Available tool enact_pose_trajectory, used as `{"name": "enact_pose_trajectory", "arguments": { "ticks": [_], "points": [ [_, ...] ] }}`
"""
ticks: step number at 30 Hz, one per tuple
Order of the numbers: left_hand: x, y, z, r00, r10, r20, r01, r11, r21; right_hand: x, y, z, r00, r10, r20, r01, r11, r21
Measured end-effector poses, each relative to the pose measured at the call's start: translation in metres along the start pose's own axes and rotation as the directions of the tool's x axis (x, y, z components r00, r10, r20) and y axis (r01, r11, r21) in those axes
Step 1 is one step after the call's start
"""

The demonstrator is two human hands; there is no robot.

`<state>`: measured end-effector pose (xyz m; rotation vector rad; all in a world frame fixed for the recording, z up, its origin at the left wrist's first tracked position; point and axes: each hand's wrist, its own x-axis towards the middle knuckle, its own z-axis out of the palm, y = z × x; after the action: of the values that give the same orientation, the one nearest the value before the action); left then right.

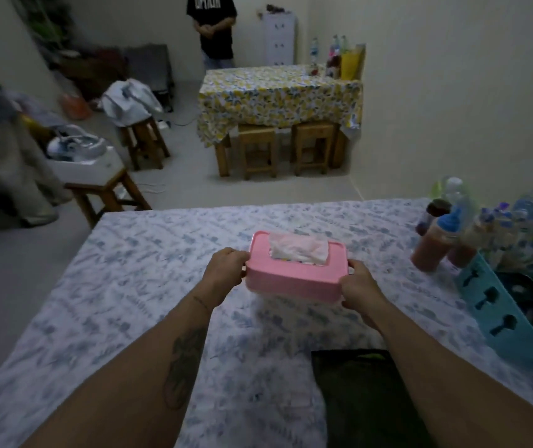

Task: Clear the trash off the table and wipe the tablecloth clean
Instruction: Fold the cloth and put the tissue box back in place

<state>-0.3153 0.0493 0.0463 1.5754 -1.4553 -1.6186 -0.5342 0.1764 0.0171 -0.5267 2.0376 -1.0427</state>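
Left hand (pixel 226 270) and right hand (pixel 360 287) grip the tissue box (pixel 294 279) by its ends; we should set it down level toward two o'clock

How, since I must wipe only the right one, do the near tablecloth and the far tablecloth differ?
The near tablecloth is white with a blue print; the far tablecloth is yellow-patterned. The left hand and right hand hold a pink tissue box over the near one; bottles stand at the far one's back corner. Both are printed cloths.
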Motion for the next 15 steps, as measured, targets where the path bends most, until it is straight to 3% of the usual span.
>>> {"name": "enact_pose_trajectory", "arguments": {
  "ticks": [10,15],
  "points": [
    [0.009,-0.049,-0.060,0.992,-0.087,-0.093,0.079,0.993,-0.089,-0.005,-0.006,0.077,0.996,-0.043,0.084,0.051,0.994,-0.094],
    [0.019,-0.066,-0.071,0.992,-0.084,-0.094,0.083,0.997,-0.006,-0.003,-0.005,0.097,0.994,-0.046,0.098,0.060,0.988,-0.142]
  ]
}}
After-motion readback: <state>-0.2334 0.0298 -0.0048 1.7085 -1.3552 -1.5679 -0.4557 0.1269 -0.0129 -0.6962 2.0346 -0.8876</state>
